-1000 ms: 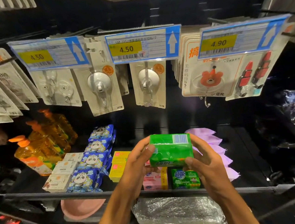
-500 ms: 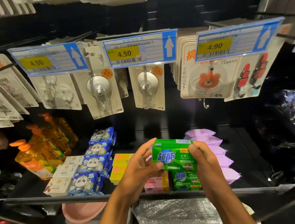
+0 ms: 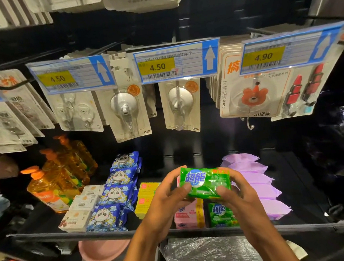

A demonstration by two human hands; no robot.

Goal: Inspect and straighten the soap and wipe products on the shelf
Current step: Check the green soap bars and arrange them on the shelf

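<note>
Both hands are on the green soap pack (image 3: 205, 182), held flat with its label facing the camera. The left hand (image 3: 167, 201) clamps one end, thumb on the front. The right hand (image 3: 241, 199) grips the other end the same way, fingers curled behind. The pack is lifted clear of the shelf (image 3: 93, 235). Directly under the grip sit a second green pack (image 3: 222, 214) and a pink soap pack (image 3: 189, 216), side by side at the shelf's front edge. Just beyond the right hand runs a row of purple wipe packs (image 3: 259, 185). Out past the left hand come yellow boxes (image 3: 146, 199), then blue panda packs (image 3: 118, 193), white soap boxes (image 3: 80, 211) and orange bottles (image 3: 53, 188). High above the grip hang price tags (image 3: 173, 64).
</note>
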